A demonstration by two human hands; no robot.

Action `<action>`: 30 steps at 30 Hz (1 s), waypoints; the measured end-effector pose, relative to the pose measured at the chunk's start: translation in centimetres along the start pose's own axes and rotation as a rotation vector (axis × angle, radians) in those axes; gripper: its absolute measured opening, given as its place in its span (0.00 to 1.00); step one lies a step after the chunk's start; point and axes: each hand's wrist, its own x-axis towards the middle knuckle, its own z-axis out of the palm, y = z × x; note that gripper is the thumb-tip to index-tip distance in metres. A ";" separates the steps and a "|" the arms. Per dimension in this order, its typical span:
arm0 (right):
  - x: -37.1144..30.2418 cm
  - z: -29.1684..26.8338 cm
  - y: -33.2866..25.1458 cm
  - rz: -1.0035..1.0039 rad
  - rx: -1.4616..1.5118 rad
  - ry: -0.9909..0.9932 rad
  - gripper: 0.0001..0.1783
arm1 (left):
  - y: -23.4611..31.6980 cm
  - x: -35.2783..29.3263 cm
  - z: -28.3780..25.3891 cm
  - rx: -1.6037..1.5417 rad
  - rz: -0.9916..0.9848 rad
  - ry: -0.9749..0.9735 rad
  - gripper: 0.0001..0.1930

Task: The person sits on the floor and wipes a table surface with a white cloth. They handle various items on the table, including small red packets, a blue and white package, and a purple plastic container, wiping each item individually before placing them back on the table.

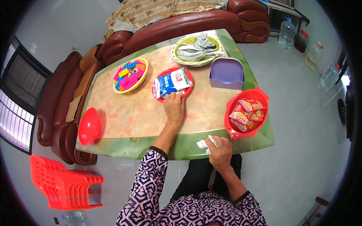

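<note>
My left hand (174,108) reaches over the table to the near rim of a red plate (157,94). Its fingers are closed at the rim, with the fingertips beside a blue and white plastic packet (167,83) that lies on the plate. Just what the fingertips press on is partly hidden. At the table's near edge, my right hand (221,153) is closed on a crumpled white tissue (206,143). To the right of that hand stands a red basin (230,113) with several small red packets (247,113) in it.
A yellow bowl of colourful toy blocks (130,76), a bowl of spoons (194,52) and a purple box (227,73) stand farther back on the table (124,120). A red bowl (89,126) sits at the left edge. Stacked red stools (66,184) stand on the floor at left.
</note>
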 end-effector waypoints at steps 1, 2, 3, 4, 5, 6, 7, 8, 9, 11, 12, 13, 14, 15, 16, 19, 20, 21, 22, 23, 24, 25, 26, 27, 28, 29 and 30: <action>0.0 0.0 0.0 -0.004 0.002 -0.004 0.22 | -0.3 0.0 -0.3 0.008 0.013 -0.025 0.09; 0.0 0.0 0.0 -0.008 0.004 -0.009 0.23 | -0.9 -0.3 -0.7 -0.020 0.056 0.026 0.07; 0.0 0.0 0.0 -0.012 0.006 -0.012 0.23 | -1.3 -0.5 -1.2 -0.017 0.048 0.027 0.06; 0.0 -0.1 0.0 -0.015 0.009 -0.011 0.24 | -2.1 -0.8 -1.5 -0.031 0.053 0.020 0.07; 0.0 -0.1 0.1 -0.019 0.012 -0.010 0.24 | -2.9 -1.2 -1.9 -0.045 0.057 0.014 0.07; 0.0 0.0 0.0 -0.023 0.024 -0.008 0.24 | -3.8 -1.6 -2.6 -0.061 0.056 -0.009 0.07; 0.0 0.1 0.0 -0.026 0.021 0.000 0.24 | -4.5 -2.0 -3.4 -0.076 0.053 -0.031 0.07; -0.1 0.2 0.1 -0.029 0.017 0.007 0.25 | -5.3 -2.4 -4.2 -0.092 0.050 -0.052 0.08; -0.2 0.3 0.2 -0.029 0.016 0.015 0.25 | -6.3 -2.9 -5.0 -0.102 0.049 -0.067 0.08; -0.2 0.4 0.3 -0.033 0.009 0.005 0.25 | -8.3 -3.8 -6.6 -0.126 0.046 -0.097 0.07; -0.1 0.4 0.1 -0.041 0.014 0.003 0.25 | -9.6 -4.5 -7.9 -0.111 0.047 -0.096 0.08; -0.1 0.4 0.2 -0.043 0.009 0.002 0.25 | -10.8 -5.0 -8.5 -0.112 0.051 -0.107 0.09; -0.1 0.4 0.3 -0.050 0.013 -0.008 0.25 | -12.1 -5.6 -9.1 -0.114 0.055 -0.119 0.09; -0.2 0.5 0.3 -0.049 0.013 -0.010 0.25 | -13.4 -6.2 -9.7 -0.118 0.059 -0.131 0.09; -0.1 0.7 0.2 -0.047 0.013 -0.011 0.26 | -14.6 -6.8 -10.4 -0.105 0.079 -0.148 0.11; 0.0 0.8 0.0 -0.048 0.022 -0.001 0.26 | -17.9 -7.9 -12.5 -0.126 0.054 -0.185 0.12; -0.1 0.9 0.0 -0.046 0.022 0.000 0.26 | -20.3 -8.4 -12.3 -0.189 0.029 -0.204 0.12; -0.1 0.9 0.0 -0.043 0.018 -0.002 0.25 | -21.8 -8.7 -12.3 -0.211 0.003 -0.208 0.10; 0.0 0.8 0.0 -0.036 0.016 0.005 0.24 | -22.8 -8.6 -12.4 -0.231 -0.018 -0.211 0.10; 0.1 1.1 0.1 -0.042 0.029 0.025 0.24 | -23.7 -8.4 -12.4 -0.251 -0.037 -0.215 0.10; 0.1 1.3 0.2 -0.045 0.038 0.044 0.24 | -24.7 -7.8 -11.8 -0.206 -0.157 -0.263 0.20; -0.1 1.3 0.7 -0.034 0.026 0.060 0.23 | -23.3 -6.5 -11.7 -0.079 -0.314 -0.293 0.23; -0.4 1.4 1.0 -0.033 0.009 0.051 0.23 | -20.2 -4.9 -12.2 0.039 -0.459 -0.337 0.27; -0.5 1.4 1.1 -0.028 -0.009 0.044 0.23 | -17.6 -3.8 -12.4 0.163 -0.594 -0.380 0.31; -0.4 1.2 0.9 -0.021 -0.015 0.028 0.23 | -16.6 -3.1 -12.2 0.144 -0.676 -0.406 0.35; -0.6 1.2 0.8 -0.022 -0.011 0.042 0.24 | -16.5 -2.8 -11.9 0.127 -0.759 -0.436 0.39; -0.4 0.7 0.1 -0.019 0.000 0.029 0.24 | -17.3 -3.5 -11.5 0.138 -0.781 -0.396 0.42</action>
